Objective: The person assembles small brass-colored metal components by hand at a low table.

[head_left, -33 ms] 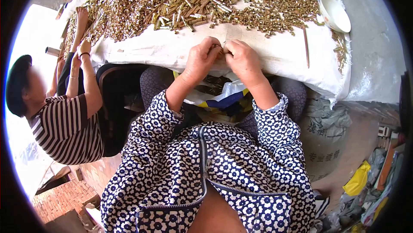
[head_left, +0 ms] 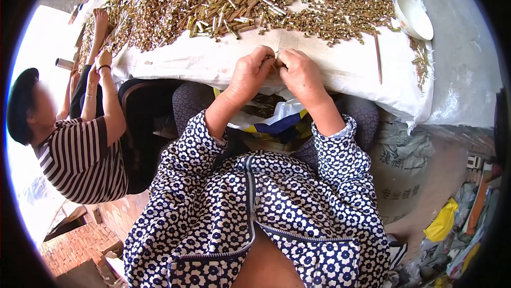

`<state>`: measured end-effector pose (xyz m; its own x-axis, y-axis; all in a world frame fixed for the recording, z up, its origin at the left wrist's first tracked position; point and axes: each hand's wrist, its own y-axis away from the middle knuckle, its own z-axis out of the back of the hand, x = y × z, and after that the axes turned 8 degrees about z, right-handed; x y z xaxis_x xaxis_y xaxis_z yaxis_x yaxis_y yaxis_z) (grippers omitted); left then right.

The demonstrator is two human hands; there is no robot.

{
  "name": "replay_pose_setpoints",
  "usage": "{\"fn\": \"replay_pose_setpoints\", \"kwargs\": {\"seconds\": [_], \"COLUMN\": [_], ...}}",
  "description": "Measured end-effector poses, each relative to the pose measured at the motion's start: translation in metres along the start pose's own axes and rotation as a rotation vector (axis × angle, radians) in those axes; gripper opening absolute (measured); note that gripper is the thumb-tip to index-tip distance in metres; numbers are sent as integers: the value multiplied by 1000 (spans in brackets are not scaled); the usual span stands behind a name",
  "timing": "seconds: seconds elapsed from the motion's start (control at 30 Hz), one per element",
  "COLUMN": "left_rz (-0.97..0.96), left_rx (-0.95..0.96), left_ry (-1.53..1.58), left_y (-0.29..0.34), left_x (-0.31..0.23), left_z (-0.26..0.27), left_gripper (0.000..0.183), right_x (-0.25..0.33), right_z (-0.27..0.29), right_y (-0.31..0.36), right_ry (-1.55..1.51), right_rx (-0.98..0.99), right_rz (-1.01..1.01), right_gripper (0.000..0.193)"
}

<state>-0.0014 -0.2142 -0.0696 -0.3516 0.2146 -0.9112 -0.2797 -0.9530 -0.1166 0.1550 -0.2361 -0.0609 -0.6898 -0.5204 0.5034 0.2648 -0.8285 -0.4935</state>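
My left hand (head_left: 252, 71) and my right hand (head_left: 301, 74) meet over the near edge of the white cloth (head_left: 202, 56), fingertips almost touching. Both are closed, thumbs pressed to curled fingers. Whatever they pinch is small and mostly hidden by the fingers. Just beyond them lies a broad heap of small brass-coloured metal pieces: longer bolt-like sleeves (head_left: 234, 14) in the middle, and short nut-like pieces (head_left: 332, 24) to the right. A thin brown rod (head_left: 378, 59) rests on the cloth to the right of my right hand.
A white bowl (head_left: 414, 18) tilts at the table's right side, near a few loose metal pieces (head_left: 420, 60). At the left sits a person in a striped shirt (head_left: 80, 160), arms at the table. Under my hands hangs a plastic bag (head_left: 282, 120). Yellow plastic (head_left: 442, 221) lies at lower right.
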Motion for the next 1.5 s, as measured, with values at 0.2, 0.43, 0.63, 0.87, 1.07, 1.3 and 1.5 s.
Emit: {"fn": "replay_pose_setpoints", "kwargs": {"seconds": [0.2,0.43,0.63,0.87,1.07,1.3,1.5], "left_rz": [-196,151,-92,367,395,373,-2], "left_rx": [0,109,6,94,190,217,189], "left_ry": [-334,-52,-248,693,863,913,1021], "left_y": [1,-2,-1,-9,2,6,8], "left_x": [-12,-14,1,9,7,10,-39], "left_z": [-3,2,-6,12,25,43,73], "left_gripper": [15,15,10,8,10,9,10], "right_x": [-17,-42,-47,-45,-39,-40,-29], "right_z": [10,6,5,9,11,9,18], "right_y": [-1,-6,-12,-11,-9,-4,-7], "right_ry": [232,451,481,423,353,312,391], "right_rx": [-29,-21,-22,-82,-110,-134,-123], "right_rz": [-27,-45,-69,-68,27,15,71], "right_gripper": [14,27,15,13,13,12,15]}}
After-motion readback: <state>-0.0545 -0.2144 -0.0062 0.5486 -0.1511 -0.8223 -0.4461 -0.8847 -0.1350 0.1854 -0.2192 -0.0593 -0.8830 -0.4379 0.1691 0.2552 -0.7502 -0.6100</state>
